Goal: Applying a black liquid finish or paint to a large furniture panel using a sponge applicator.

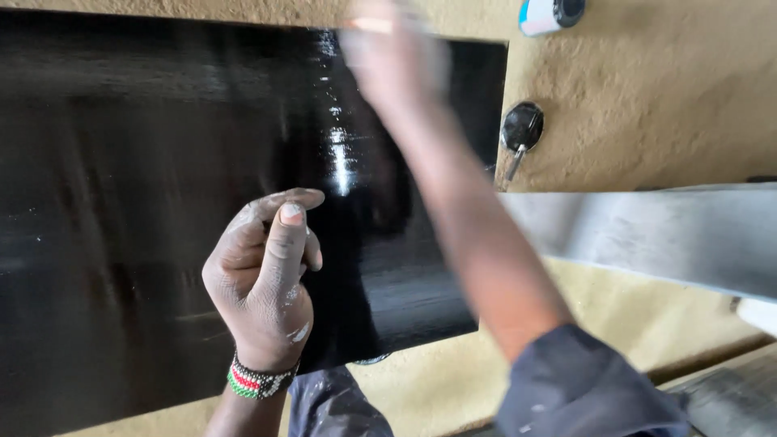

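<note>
Against the glossy black panel point(162, 226), upright on the tan wall point(647, 97), the left hand point(263, 279) curls loosely, empty. Right hand point(392, 61) blurs at the top edge, grip unclear; a careless brush could smear that wet-looking sheen.

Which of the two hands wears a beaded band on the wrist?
The left hand, curled loosely before the glossy black panel. The right hand, raised at the panel's top edge, is blurred and shows no band.
</note>
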